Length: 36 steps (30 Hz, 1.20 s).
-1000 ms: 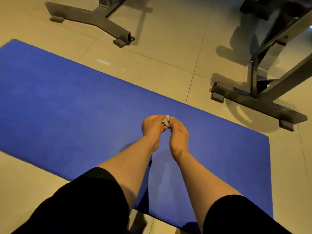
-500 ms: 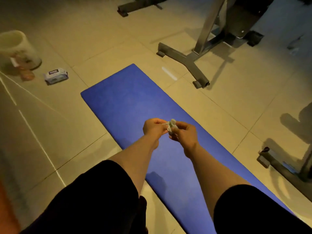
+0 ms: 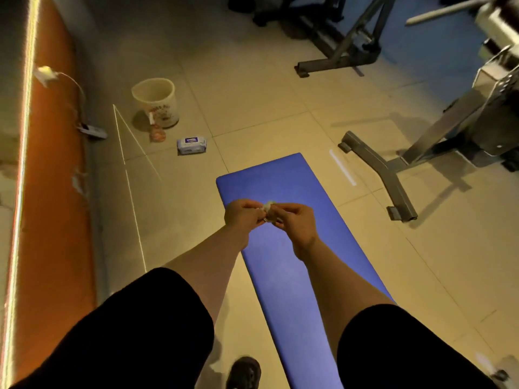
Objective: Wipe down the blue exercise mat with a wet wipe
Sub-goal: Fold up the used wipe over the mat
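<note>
The blue exercise mat [image 3: 283,256] lies flat on the tiled floor and runs from the middle of the view toward the bottom right. Above its far half, my left hand [image 3: 243,216] and my right hand [image 3: 296,220] meet and pinch a small crumpled whitish wet wipe [image 3: 269,209] between their fingertips. The wipe is bunched up and held in the air, clear of the mat. Both forearms reach forward from black sleeves.
A wet-wipe pack [image 3: 191,145] lies on the floor beyond the mat's far left corner, near a white bucket [image 3: 156,101]. Metal gym equipment legs [image 3: 384,175] stand right of the mat. An orange wall base [image 3: 53,192] runs along the left. A shoe [image 3: 243,372] shows at the bottom.
The view has swung left, so the mat's far end, the bucket and the wipe pack came into sight. Both hands keep working the crumpled wipe between them.
</note>
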Motion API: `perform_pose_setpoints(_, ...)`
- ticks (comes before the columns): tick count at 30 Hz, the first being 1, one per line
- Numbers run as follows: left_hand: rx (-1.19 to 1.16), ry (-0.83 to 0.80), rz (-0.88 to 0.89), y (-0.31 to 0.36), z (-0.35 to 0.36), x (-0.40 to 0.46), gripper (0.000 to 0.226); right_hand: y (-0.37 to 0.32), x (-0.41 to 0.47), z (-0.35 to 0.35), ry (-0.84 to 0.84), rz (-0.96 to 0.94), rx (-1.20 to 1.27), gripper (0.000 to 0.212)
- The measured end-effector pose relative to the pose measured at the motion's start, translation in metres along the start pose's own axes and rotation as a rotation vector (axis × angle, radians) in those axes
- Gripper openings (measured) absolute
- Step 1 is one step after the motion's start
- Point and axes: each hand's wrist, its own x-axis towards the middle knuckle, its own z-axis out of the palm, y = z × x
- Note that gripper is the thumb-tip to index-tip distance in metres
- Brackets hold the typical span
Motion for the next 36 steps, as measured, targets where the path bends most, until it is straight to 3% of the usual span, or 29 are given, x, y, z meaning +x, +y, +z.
perform_pose_setpoints(4,-0.024,0.040,0.023,0.032,-0.048,0.022,0.021,-0.024,0.024,0.053,-0.030,0.071,0.013,0.043)
perform_pose_setpoints(8,-0.091,0.129,0.051,0.065,-0.098,0.037,0.027,-0.054,0.041,0.106,-0.206,0.039,-0.067,0.011)
perform_pose_setpoints(12,-0.182,0.189,0.016,0.094,-0.138,0.055,0.009,-0.077,0.068,0.158,-0.253,-0.040,-0.095,0.013)
perform_pose_setpoints(15,-0.236,0.183,-0.031,0.118,-0.160,0.072,0.020,-0.094,0.095,0.194,-0.297,-0.071,-0.087,0.021)
perform_pose_setpoints(22,-0.196,0.502,0.009,0.209,-0.206,0.153,0.023,-0.164,0.174,0.281,-0.478,0.048,0.058,0.019)
perform_pose_setpoints(24,-0.241,0.506,0.039,0.242,-0.219,0.187,0.025,-0.189,0.208,0.301,-0.514,0.026,0.056,0.010)
perform_pose_setpoints(27,-0.260,0.507,0.046,0.272,-0.235,0.236,0.024,-0.207,0.257,0.333,-0.516,0.004,-0.029,0.028)
perform_pose_setpoints(30,-0.230,0.511,0.033,0.284,-0.257,0.288,0.026,-0.211,0.296,0.375,-0.535,-0.017,-0.067,0.029)
perform_pose_setpoints(36,-0.129,0.420,-0.004,0.311,-0.315,0.416,0.019,-0.233,0.388,0.463,-0.469,0.056,-0.053,0.011)
